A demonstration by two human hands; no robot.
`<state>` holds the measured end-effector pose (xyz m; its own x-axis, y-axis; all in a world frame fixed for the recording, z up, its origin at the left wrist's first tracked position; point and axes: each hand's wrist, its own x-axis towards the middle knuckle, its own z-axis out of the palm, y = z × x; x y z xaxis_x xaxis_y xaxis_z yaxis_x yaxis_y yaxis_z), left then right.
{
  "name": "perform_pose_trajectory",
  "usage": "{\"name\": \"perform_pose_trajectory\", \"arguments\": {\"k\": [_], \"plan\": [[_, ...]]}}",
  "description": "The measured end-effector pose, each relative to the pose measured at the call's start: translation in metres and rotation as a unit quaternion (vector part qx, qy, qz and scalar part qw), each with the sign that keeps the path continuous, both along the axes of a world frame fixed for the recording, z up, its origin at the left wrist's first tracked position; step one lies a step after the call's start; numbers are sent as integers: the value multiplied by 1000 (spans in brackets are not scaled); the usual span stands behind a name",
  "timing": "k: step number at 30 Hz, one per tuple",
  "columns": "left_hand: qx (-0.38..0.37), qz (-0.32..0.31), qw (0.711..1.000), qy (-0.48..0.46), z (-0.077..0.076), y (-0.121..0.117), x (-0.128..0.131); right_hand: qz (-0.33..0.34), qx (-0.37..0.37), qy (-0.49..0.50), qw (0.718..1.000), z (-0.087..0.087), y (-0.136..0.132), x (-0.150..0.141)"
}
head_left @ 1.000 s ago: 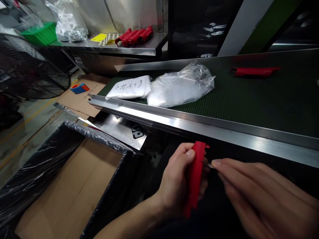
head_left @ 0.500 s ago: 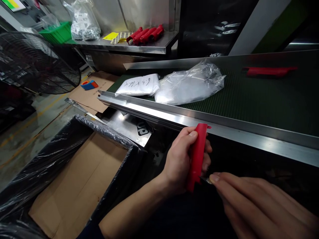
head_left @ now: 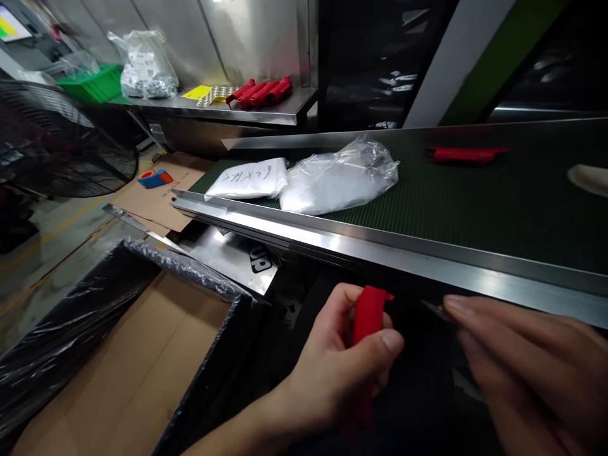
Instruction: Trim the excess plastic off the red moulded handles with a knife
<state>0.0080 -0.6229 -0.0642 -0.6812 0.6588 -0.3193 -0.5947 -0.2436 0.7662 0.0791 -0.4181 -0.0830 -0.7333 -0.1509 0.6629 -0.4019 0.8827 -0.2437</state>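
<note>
On my feed, the left hand sits low center, fingers closed around a red grip, thumb across its front. The right hand, lower right, pinches a metal piece between thumb and fingertips, just beside the grip but apart from it. Above both runs a steel rail, edging a green conveyor belt — another red grip lies on it, upper right.

1. Six red plastic parts: four on the far steel shelf, one on the right of the conveyor belt, one near.
2. Two plastic bags, far on that belt.
3. One fan, left.
</note>
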Motion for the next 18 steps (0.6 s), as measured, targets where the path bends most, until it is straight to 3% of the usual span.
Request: {"name": "perform_pose_trajectory", "arguments": {"k": [4, 12, 18], "plan": [[2, -3, 1000, 12, 5, -5, 9, 21, 32, -24, 999, 15, -19, -3], [26, -13, 1000, -6, 5, -3, 11, 32, 29, -18, 999, 15, -25, 1], [64, -18, 997, -27, 2, -2, 18, -28, -10, -42, 999, 13, -27, 0]]}}
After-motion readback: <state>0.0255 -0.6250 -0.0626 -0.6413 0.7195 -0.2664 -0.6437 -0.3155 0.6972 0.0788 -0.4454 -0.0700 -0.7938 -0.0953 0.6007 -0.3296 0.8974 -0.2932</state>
